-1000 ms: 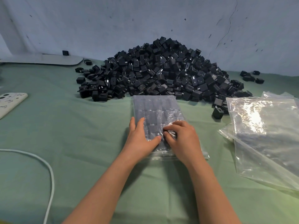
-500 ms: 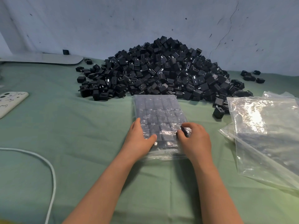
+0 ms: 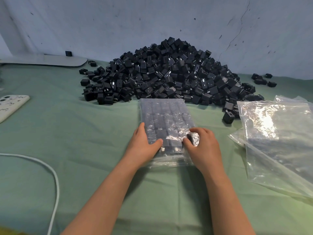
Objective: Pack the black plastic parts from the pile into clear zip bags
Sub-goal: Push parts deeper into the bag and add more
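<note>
A big pile of black plastic parts (image 3: 169,73) lies against the far wall on the green cloth. In front of it lies a clear zip bag (image 3: 164,114) filled with rows of black parts. My left hand (image 3: 142,148) lies flat against the bag's near left side, fingers straight along the edge and thumb on top. My right hand (image 3: 203,148) has its fingers curled over the bag's near right corner, pinching the plastic with the thumb. The bag's near end is partly hidden under both hands.
A stack of empty clear zip bags (image 3: 279,136) lies at the right. Loose black parts (image 3: 228,117) sit beside it, more (image 3: 260,80) at the far right. A white cable (image 3: 50,175) curves at the left, near a white device (image 3: 10,106) and a grey board (image 3: 44,60).
My right hand has slid from the bag's middle to its right edge, and my left hand has shifted to the left edge. The bag has stayed in place.
</note>
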The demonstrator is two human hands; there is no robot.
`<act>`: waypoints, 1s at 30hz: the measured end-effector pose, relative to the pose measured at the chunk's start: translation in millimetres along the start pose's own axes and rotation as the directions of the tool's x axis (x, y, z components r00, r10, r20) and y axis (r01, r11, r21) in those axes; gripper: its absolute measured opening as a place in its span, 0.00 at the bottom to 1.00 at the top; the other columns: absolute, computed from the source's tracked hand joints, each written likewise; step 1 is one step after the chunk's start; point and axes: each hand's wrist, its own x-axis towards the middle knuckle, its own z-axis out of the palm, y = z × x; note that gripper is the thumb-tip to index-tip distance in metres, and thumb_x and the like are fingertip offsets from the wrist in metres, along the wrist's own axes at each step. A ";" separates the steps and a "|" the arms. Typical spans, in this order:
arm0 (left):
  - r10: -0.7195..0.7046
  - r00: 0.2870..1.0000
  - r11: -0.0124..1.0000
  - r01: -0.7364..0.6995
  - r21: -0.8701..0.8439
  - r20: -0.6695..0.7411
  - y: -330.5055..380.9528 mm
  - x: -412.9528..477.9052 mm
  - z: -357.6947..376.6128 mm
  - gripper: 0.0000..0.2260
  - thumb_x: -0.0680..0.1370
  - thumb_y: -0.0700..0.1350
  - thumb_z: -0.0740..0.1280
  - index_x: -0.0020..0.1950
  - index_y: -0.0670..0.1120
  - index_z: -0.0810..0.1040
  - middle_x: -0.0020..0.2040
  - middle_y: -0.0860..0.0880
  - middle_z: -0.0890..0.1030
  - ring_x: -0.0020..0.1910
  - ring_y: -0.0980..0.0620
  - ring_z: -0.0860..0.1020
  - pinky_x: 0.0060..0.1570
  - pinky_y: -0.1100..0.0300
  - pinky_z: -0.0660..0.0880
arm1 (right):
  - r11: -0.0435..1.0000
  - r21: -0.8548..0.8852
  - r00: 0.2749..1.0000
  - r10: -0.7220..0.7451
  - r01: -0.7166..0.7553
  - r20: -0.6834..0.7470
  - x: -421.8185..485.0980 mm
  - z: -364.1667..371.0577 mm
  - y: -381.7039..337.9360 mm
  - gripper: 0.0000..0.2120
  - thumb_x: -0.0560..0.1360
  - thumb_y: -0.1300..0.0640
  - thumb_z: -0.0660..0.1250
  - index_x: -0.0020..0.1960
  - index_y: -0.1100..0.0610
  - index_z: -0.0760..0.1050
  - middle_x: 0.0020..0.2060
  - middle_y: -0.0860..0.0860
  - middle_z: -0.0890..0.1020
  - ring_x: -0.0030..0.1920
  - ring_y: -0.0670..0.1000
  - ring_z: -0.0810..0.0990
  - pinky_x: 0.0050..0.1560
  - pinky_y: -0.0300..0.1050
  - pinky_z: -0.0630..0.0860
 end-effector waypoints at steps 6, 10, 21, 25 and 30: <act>0.015 1.000 1.000 -0.015 0.021 -0.005 1.2 -3.9 1.3 0.35 0.77 0.49 0.67 0.77 0.45 0.51 0.76 0.48 0.59 0.73 0.50 0.61 0.68 0.59 0.59 | 0.998 -0.053 1.000 0.013 -0.012 0.025 -8.8 0.6 -6.2 0.19 0.76 0.54 0.66 0.66 0.51 0.72 0.67 0.53 0.70 0.69 0.55 0.66 0.71 0.52 0.59; 0.013 1.000 0.999 -0.013 0.030 0.004 1.5 -4.1 0.8 0.35 0.77 0.49 0.67 0.78 0.45 0.51 0.76 0.49 0.59 0.74 0.51 0.60 0.69 0.59 0.58 | 0.998 -0.057 0.998 0.023 -0.020 0.054 -8.6 -0.9 -4.5 0.18 0.76 0.53 0.66 0.66 0.51 0.72 0.68 0.53 0.69 0.69 0.55 0.67 0.71 0.53 0.60; 0.016 1.000 0.999 -0.016 0.041 -0.004 3.1 -4.3 1.1 0.35 0.77 0.49 0.67 0.77 0.45 0.51 0.76 0.49 0.59 0.74 0.50 0.60 0.69 0.60 0.58 | 0.998 -0.046 0.996 0.047 -0.044 0.070 -7.0 1.1 -4.5 0.17 0.76 0.53 0.66 0.64 0.50 0.73 0.68 0.53 0.67 0.67 0.56 0.68 0.70 0.53 0.63; 0.021 1.000 0.999 -0.020 0.046 -0.023 3.7 -3.8 1.7 0.35 0.76 0.48 0.68 0.77 0.45 0.53 0.75 0.48 0.62 0.72 0.50 0.63 0.66 0.61 0.60 | 0.997 -0.065 0.995 0.051 -0.046 0.084 -7.4 0.6 -4.4 0.18 0.76 0.51 0.65 0.66 0.49 0.72 0.69 0.52 0.65 0.68 0.56 0.66 0.70 0.53 0.62; 0.031 0.999 0.998 -0.028 0.052 -0.041 4.8 -3.7 4.7 0.34 0.75 0.48 0.68 0.76 0.44 0.55 0.74 0.48 0.64 0.70 0.50 0.65 0.61 0.65 0.60 | 0.997 -0.066 0.995 0.048 -0.042 0.092 -8.7 0.7 -3.7 0.19 0.76 0.50 0.65 0.67 0.48 0.71 0.70 0.52 0.65 0.68 0.56 0.66 0.70 0.53 0.61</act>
